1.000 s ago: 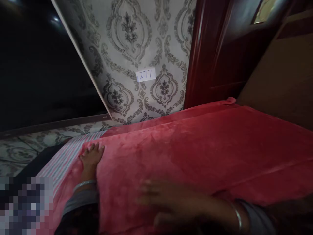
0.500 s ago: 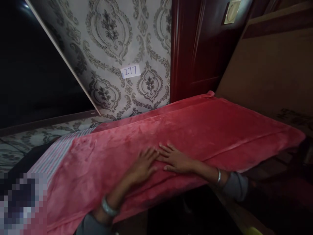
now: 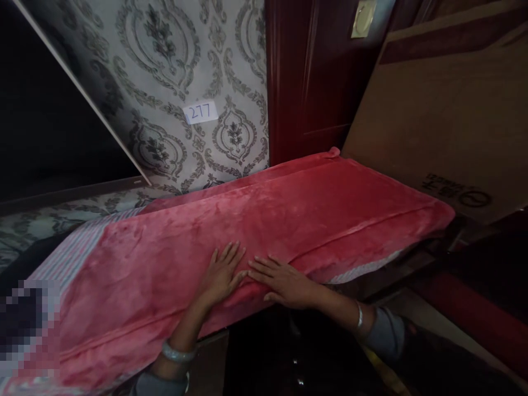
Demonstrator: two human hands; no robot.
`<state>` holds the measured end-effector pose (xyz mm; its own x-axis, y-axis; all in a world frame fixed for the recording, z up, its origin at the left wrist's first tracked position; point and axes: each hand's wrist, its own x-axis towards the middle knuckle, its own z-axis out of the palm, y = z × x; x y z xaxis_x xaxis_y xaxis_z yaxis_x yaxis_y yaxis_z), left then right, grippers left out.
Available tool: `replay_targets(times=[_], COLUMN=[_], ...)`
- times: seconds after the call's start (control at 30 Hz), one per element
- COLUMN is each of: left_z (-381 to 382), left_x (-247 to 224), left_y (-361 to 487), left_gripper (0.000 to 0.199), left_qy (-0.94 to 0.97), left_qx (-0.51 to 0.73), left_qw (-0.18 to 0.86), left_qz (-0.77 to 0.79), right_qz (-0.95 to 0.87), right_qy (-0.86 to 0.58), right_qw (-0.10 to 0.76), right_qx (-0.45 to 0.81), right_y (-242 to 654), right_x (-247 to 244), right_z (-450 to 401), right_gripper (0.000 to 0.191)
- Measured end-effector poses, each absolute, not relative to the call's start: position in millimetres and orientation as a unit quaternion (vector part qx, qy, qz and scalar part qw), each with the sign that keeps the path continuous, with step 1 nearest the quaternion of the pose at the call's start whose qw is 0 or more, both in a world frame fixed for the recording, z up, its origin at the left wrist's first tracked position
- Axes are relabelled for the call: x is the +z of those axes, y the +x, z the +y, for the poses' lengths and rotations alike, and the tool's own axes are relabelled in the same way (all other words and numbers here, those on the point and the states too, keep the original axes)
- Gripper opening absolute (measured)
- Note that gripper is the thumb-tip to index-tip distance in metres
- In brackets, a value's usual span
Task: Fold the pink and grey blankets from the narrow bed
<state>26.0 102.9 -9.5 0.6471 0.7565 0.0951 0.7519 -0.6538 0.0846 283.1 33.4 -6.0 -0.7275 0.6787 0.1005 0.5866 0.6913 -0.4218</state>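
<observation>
Red plush blanket (image 3: 313, 198) lies beneath the left hand (image 3: 220, 278) and right hand (image 3: 285, 282), both flat, grasping nothing: seemingly smoothing; another stroke would call for even pressure.

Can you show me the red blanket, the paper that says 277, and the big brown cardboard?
Red blanket (image 3: 264, 220): head view, near the middle of its top.
Paper (image 3: 201, 111): head view, on its written number.
Cardboard (image 3: 437, 115): head view, on its broad brown side.

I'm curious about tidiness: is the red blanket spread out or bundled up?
Spread out: the red blanket lies broad and mostly smooth, its near side draping down. Whether it's doubled underneath, I cannot tell.
</observation>
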Motion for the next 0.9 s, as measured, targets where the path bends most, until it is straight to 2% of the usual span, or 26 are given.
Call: replay_targets(times=[0.13, 0.27, 0.4, 0.57, 0.73, 0.9], left_z=[83.5, 63.3, 63.1, 74.1, 66.7, 57.0], left_x=[-3.7, 10.2, 27.0, 20.8, -2.0, -6.3], left_y=[25.8, 38.4, 83.1, 142.7, 151.8, 147.4], left_gripper=[0.063, 0.066, 0.065, 0.068, 0.061, 0.057], left_qy=[0.905, 0.908, 0.909, 0.896, 0.896, 0.897], left_qx=[0.058, 0.054, 0.070, 0.058, 0.083, 0.087], left_qw=[0.049, 0.106, 0.123, 0.049, -0.020, -0.031], left_qz=[0.419, 0.401, 0.393, 0.438, 0.435, 0.432], right_qz=[-0.901, -0.855, -0.823, -0.835, -0.846, -0.852], right_qy=[-0.331, -0.431, -0.527, -0.539, -0.522, -0.507], right_qw=[0.184, 0.258, 0.199, 0.098, 0.106, 0.126], right_qx=[0.214, 0.128, 0.074, 0.045, 0.020, 0.027], right_y=[315.1, 370.8, 405.7, 400.6, 397.3, 398.3], right_x=[4.3, 15.9, 19.9, -4.1, -20.8, -24.6], right_z=[26.7, 62.6, 110.3, 118.8, 94.8, 72.2], right_gripper=[0.057, 0.058, 0.058, 0.055, 0.053, 0.054])
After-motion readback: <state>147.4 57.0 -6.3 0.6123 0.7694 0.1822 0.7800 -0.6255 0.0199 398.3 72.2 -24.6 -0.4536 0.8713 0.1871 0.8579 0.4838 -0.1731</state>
